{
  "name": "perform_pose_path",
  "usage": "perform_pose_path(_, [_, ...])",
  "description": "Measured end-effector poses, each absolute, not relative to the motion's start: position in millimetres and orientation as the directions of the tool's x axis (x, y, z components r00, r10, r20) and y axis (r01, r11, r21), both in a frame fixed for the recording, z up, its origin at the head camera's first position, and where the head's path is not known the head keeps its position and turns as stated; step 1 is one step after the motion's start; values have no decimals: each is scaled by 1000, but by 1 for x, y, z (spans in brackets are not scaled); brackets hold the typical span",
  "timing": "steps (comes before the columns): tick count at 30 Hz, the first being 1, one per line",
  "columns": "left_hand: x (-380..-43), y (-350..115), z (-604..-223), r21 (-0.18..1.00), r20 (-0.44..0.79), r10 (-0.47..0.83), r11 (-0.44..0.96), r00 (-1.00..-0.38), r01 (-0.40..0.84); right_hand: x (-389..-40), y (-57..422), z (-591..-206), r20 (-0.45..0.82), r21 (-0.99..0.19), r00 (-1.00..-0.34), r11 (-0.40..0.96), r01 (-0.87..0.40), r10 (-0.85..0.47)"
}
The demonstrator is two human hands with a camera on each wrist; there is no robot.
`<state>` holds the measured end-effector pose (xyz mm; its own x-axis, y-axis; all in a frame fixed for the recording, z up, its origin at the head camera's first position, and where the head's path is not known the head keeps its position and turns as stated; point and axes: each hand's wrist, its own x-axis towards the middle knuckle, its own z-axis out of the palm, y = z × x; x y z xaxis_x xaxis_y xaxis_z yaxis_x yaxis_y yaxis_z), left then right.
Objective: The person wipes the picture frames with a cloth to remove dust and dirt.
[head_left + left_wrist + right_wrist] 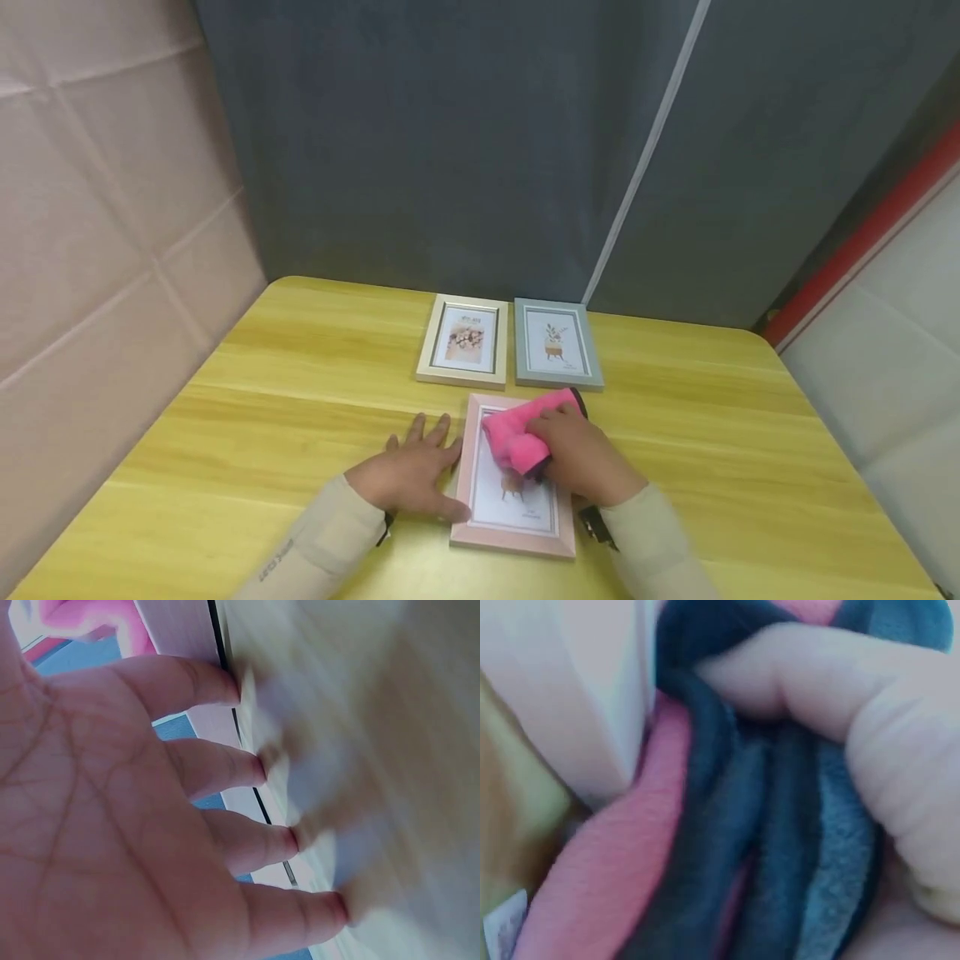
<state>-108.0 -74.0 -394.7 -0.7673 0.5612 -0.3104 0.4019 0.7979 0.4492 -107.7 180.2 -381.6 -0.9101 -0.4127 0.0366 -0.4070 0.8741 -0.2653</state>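
A pink picture frame (513, 543) lies flat on the yellow wood-grain table, near its front. My right hand (581, 450) grips a folded bright pink cloth (517, 429) with dark edging, pressed on the upper part of the frame's picture. In the right wrist view, the thumb (802, 675) digs into the dark-edged folds of the cloth (622, 847). Spread out beside the frame's left side is my left hand (412, 475), its thumb touching the frame's lower left edge. The left wrist view shows the palm (97, 810) with fingertips down on the table.
Behind the pink frame lie a cream-gold picture frame (426, 358) and a grey-blue picture frame (596, 367), side by side. A dark panel (420, 150) rises at the table's (285, 375) back edge. Pale walls stand to the left and right.
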Motion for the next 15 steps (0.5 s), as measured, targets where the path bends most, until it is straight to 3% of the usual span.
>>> perform_pose_path(4, [-107, -73, -396, 464, -312, 562, 794, -766, 393, -110, 197, -372, 169, -322, -932, 875, -361, -322])
perform_pose_path(8, [-107, -73, -396, 465, -313, 552, 799, -773, 381, -114, 209, -368, 268, -272, -940, 919, -285, -212])
perform_pose_path(15, [-109, -73, -393, 452, -311, 570, 792, -760, 409, -122, 199, -378, 80, -188, -969, 951, -246, -235])
